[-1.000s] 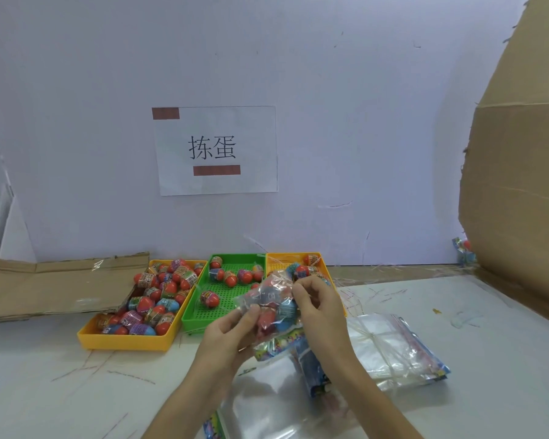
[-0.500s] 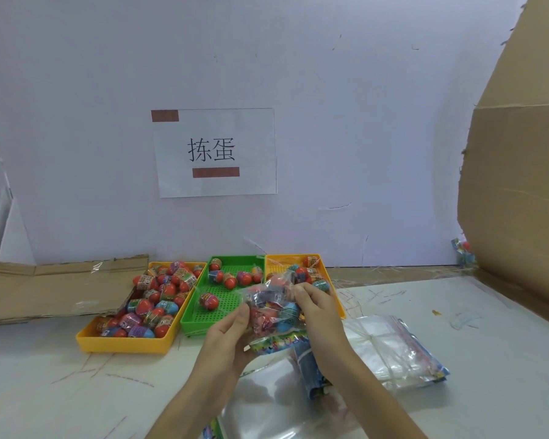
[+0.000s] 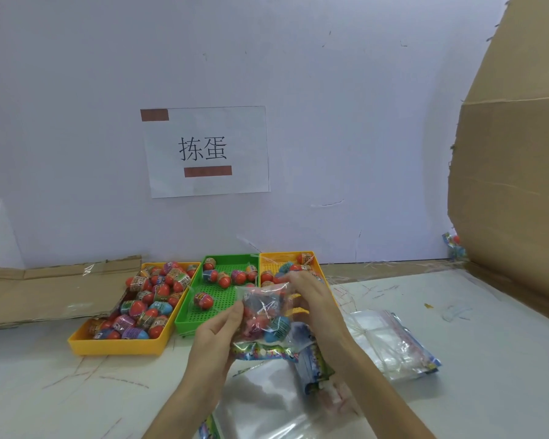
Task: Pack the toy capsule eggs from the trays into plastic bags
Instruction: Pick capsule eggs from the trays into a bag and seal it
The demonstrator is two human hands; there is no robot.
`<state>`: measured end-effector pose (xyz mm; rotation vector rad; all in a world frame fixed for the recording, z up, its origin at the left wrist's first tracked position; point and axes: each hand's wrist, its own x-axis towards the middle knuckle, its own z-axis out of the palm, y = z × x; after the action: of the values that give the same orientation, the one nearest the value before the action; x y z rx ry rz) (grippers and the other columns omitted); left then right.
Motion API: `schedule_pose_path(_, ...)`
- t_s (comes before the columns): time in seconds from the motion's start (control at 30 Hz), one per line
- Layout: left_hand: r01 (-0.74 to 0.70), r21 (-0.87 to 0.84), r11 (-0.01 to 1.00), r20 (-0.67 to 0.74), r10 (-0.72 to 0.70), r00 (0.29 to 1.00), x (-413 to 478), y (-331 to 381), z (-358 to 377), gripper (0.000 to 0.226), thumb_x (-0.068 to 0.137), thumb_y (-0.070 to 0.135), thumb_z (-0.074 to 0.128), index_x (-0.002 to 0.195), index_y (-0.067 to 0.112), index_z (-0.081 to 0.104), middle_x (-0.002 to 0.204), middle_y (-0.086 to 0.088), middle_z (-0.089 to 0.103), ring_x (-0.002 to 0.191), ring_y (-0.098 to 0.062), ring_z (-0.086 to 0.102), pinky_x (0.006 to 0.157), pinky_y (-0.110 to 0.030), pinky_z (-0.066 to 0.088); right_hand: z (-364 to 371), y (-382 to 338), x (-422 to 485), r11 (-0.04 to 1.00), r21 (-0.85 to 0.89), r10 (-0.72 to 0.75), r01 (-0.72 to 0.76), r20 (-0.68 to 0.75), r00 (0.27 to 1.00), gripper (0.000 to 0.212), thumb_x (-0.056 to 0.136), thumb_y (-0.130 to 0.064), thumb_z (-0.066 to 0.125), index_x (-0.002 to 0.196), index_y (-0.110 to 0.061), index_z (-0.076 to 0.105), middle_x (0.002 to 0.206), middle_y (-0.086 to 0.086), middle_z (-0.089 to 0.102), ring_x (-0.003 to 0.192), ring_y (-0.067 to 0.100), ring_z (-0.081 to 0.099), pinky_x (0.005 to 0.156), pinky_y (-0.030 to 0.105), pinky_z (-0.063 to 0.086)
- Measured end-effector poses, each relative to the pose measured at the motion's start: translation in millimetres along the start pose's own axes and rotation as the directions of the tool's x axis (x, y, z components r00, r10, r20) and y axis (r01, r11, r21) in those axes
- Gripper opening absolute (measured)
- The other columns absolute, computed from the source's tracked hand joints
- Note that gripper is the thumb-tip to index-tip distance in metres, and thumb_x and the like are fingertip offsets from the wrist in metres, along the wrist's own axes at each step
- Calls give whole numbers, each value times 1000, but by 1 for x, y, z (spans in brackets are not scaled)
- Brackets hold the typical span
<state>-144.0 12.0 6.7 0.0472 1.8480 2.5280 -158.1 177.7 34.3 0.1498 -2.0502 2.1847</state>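
Fingers (image 3: 236,312) pinch one egg bag (image 3: 262,313), left hand (image 3: 213,340) and right hand (image 3: 317,308) (both gripping), three trays (image 3: 118,347) behind.

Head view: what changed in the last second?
The left hand slid slightly left on the filled bag, widening the gap to the right hand. Both hands still pinch the bag. Trays, loose eggs and the stack of empty bags stayed put.

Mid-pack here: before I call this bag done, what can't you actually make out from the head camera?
Head view: egg count in the held bag; crinkled film, the left hand and right hand cover it.
Bag's mouth, sealed or not: hidden under the right hand's grip.
Near end of the right-hand orange tray: behind the right hand and bag.
Packet far right: cut off by the cardboard panel.
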Motion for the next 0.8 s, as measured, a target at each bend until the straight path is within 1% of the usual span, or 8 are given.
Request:
schedule_pose_path(0.13, -39, 0, 999, -65, 39, 997, -2, 2, 2, 32, 82, 39, 63, 102, 19, 77, 94, -9, 80, 80, -18, 77, 58, -22, 58, -10, -3, -1, 982, -136, -102, 128, 184, 978, 10, 94, -28, 69, 98, -21, 76, 90, 2, 73, 77, 12, 65, 62, 21, 52)
schedule_pose_path(0.3, -79, -66, 995, -151, 68, 986, -1, 5, -2, 29, 81, 40, 65, 83, 16, 81, 84, -7, 79, 69, -11, 74, 56, -20, 56, -18, -4, -2, 987, -126, -59, 99, 289, 955, 12, 91, -28, 75, 102, -23, 76, 99, 5, 76, 86, 19, 72, 68, 26, 57)
schedule_pose_path(0.4, -106, -124, 987, -215, 78, 974, 1, 6, -7, 32, 89, 39, 61, 84, 15, 81, 81, -5, 77, 68, -13, 73, 61, -26, 59, -18, -6, -1, 985, -8, -168, 171, 168, 972, 7, 88, -21, 77, 95, -21, 78, 98, 11, 75, 86, 25, 73, 71, 31, 60)
schedule_pose_path(0.47, -126, -159, 979, -280, 78, 957, 4, 7, -13, 34, 101, 34, 54, 100, 8, 75, 89, -9, 79, 76, -20, 77, 62, -26, 62, -19, -9, 1, 969, 153, -202, 196, 20, 979, 6, 83, -23, 76, 89, -23, 79, 95, 11, 76, 85, 24, 74, 69, 29, 60)
schedule_pose_path(0.53, -120, -179, 976, -324, 57, 944, 5, 8, -19, 37, 108, 30, 46, 107, 3, 70, 94, -13, 79, 81, -24, 78, 66, -28, 64, -25, -13, 4, 954, 244, -184, 175, 14, 983, 10, 79, -25, 75, 88, -22, 78, 93, 10, 76, 82, 21, 74, 67, 25, 59)
schedule_pose_path(0.6, -112, -201, 973, -350, 35, 936, 6, 9, -21, 37, 109, 28, 43, 104, 3, 69, 94, -13, 78, 77, -21, 77, 62, -26, 63, -33, -19, 8, 977, 194, -125, 91, 170, 977, 12, 81, -25, 77, 90, -17, 78, 88, 9, 73, 76, 18, 71, 67, 24, 58)
schedule_pose_path(0.7, -99, -212, 972, -358, 17, 934, 5, 9, -20, 35, 110, 26, 41, 102, 4, 68, 95, -13, 76, 71, -17, 77, 56, -23, 60, -45, -25, 21, 997, -61, 62, -39, 427, 902, 7, 86, -22, 77, 90, -17, 77, 82, 5, 70, 73, 17, 68, 72, 27, 60)
schedule_pose_path(0.8, -94, -230, 969, -347, 8, 938, 4, 7, -20, 37, 110, 25, 40, 103, 1, 66, 98, -17, 74, 73, -22, 77, 59, -27, 62, -63, -32, 53, 980, -191, 119, -47, 387, 914, 5, 90, -14, 72, 92, -12, 76, 85, 7, 72, 74, 17, 70, 73, 30, 60)
